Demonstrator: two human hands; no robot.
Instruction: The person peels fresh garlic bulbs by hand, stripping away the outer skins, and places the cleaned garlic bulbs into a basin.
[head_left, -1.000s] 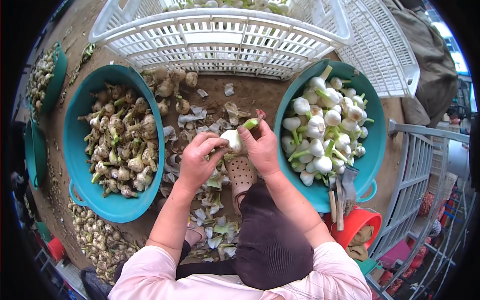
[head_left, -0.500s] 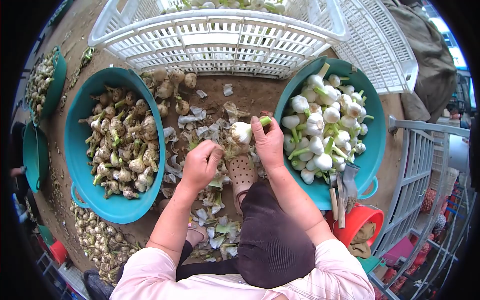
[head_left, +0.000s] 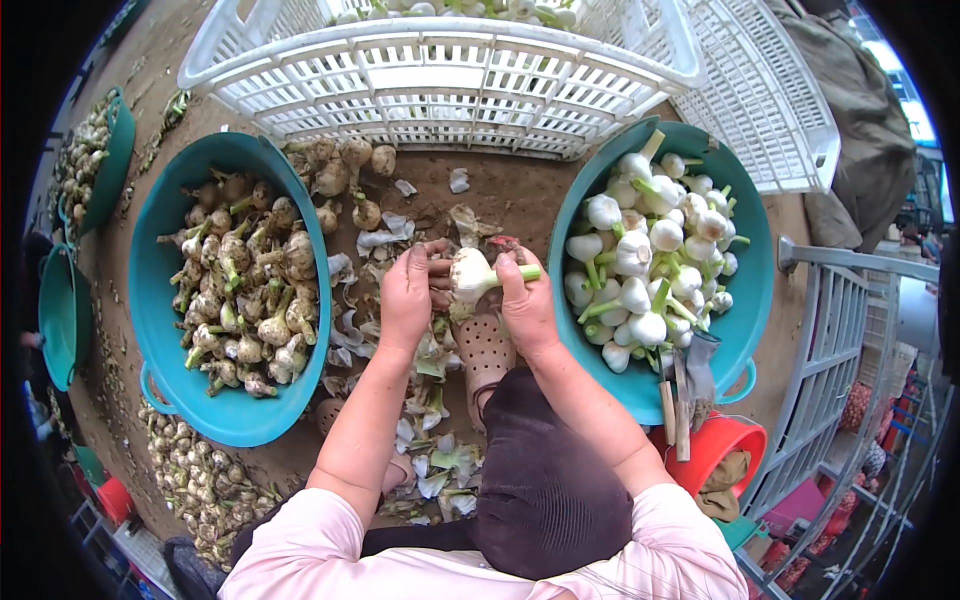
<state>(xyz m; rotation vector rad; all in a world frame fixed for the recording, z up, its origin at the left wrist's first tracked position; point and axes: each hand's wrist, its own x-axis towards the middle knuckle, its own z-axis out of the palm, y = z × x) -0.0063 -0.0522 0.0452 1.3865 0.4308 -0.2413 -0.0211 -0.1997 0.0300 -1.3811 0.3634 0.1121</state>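
A white garlic bulb (head_left: pixel 468 273) with a short green stem lies between my two hands, above the shoe. My right hand (head_left: pixel 525 305) is closed on its stem, thumb on top. My left hand (head_left: pixel 410 295) is at the bulb's left side, its fingers apart and reaching toward the bulb. On the left stands a teal tub (head_left: pixel 230 420) of dirty, unpeeled garlic. The teal tub (head_left: pixel 752 290) on the right holds clean white bulbs with trimmed green stems.
A white plastic crate (head_left: pixel 430 90) with garlic stands ahead. Peeled skins (head_left: pixel 435 480) litter the ground around the beige shoe (head_left: pixel 484 345). Wooden-handled tools (head_left: pixel 682 415) and a glove hang at the right tub's edge, over a red bucket (head_left: pixel 722 440). A metal railing (head_left: pixel 825 340) stands at right.
My left hand has moved up and right to the bulb, and its fingers have opened. The bulb has shifted slightly left and its stem now lies nearly level in my right hand.
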